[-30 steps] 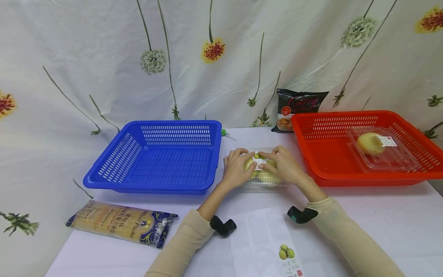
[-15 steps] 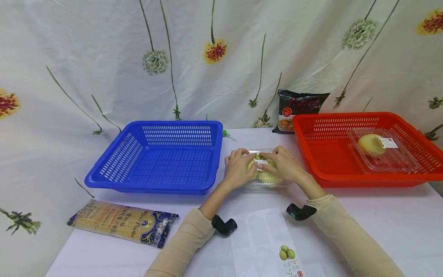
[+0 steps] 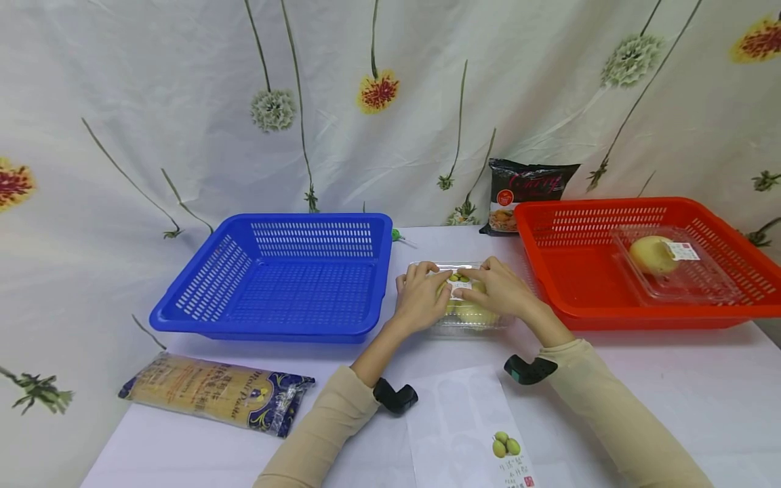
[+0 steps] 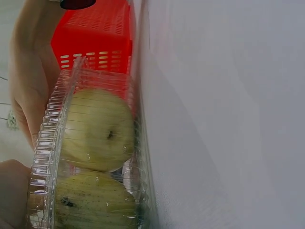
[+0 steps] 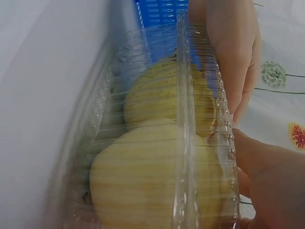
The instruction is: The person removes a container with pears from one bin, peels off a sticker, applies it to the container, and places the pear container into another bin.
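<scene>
A clear plastic clamshell box [image 3: 451,325] of pears sits on the table between the two baskets. On its lid lies a small white label [image 3: 460,287] with a pear picture. My left hand [image 3: 421,298] rests on the lid's left side, its thumb and forefinger at the label's edge. From the other side my right hand [image 3: 503,291] touches the label with thumb and forefinger. Through the ribbed side wall, the left wrist view shows two pears [image 4: 97,129], and the right wrist view shows pears [image 5: 152,171] too. Part of the label is hidden under the fingers.
A blue basket [image 3: 299,332] stands left, a red basket [image 3: 647,313] right with another boxed pear [image 3: 651,256]. Behind it leans a black food packet [image 3: 531,179]. A pasta bag [image 3: 213,393] lies front left. A label sheet [image 3: 457,420] lies between my forearms.
The fingertips have shifted slightly over the label on the lid. Box, baskets and sheet stay in place.
</scene>
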Available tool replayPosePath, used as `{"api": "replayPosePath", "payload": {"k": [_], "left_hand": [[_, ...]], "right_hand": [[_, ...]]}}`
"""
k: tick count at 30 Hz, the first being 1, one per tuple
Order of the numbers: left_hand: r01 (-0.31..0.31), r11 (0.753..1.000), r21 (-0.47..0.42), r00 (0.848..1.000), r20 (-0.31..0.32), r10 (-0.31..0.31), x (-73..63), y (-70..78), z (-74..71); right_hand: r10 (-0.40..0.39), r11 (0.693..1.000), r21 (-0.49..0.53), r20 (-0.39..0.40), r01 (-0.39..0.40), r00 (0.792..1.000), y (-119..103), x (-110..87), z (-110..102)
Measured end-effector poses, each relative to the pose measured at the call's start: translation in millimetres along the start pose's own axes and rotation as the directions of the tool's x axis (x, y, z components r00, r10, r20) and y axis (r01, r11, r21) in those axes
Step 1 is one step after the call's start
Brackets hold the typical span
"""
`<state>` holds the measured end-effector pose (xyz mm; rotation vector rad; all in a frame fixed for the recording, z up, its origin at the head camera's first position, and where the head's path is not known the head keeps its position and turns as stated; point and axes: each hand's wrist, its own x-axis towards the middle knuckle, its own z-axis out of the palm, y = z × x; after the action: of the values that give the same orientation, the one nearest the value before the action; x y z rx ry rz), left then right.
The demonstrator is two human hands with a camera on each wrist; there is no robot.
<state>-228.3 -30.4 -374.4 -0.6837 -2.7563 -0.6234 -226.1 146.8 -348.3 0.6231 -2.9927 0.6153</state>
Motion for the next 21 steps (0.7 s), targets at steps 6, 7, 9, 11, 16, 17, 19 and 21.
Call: {"api": "replayPosePath", "payload": {"k": [6,7,9,11,16,17,19,21], "left_hand": [[0.003,1.000,0.003,1.000,0.000,-0.003,-0.1,0.2,0.2],[0.005,1.000,0.005,1.000,-0.004,-0.005,0.0,0.1,0.5],[0.007,1.000,0.001,1.000,-0.016,-0.007,-0.3,0.1,1.0],[0.010,1.000,-0.009,0.999,-0.038,-0.010,-1.0,0.1,2.1],[0.008,0.998,-0.061,0.995,-0.095,-0.014,-2.8,-0.3,3.8],[0.009,0.997,-0.072,0.995,-0.100,-0.016,-2.9,-0.5,4.0],[0.009,0.995,-0.098,0.994,-0.107,-0.020,-3.0,-0.5,3.7],[0.009,0.993,-0.120,0.994,-0.109,-0.022,-2.9,-0.6,3.3]], "right_hand": [[0.010,1.000,0.015,0.003,-0.010,1.000,0.8,-0.4,0.3],[0.012,1.000,0.022,-0.002,-0.012,1.000,1.0,-1.0,0.5],[0.010,0.999,0.042,-0.015,-0.010,1.000,1.4,-2.5,1.1],[0.004,0.998,0.066,-0.031,-0.002,1.000,2.2,-3.9,2.0],[0.007,0.990,0.140,-0.062,0.002,0.998,4.0,-7.3,3.1],[0.010,0.988,0.154,-0.069,0.001,0.998,4.5,-7.7,3.4],[0.014,0.983,0.184,-0.087,0.003,0.996,5.2,-8.4,4.2],[0.016,0.975,0.222,-0.109,0.009,0.994,6.2,-9.0,5.4]]}}
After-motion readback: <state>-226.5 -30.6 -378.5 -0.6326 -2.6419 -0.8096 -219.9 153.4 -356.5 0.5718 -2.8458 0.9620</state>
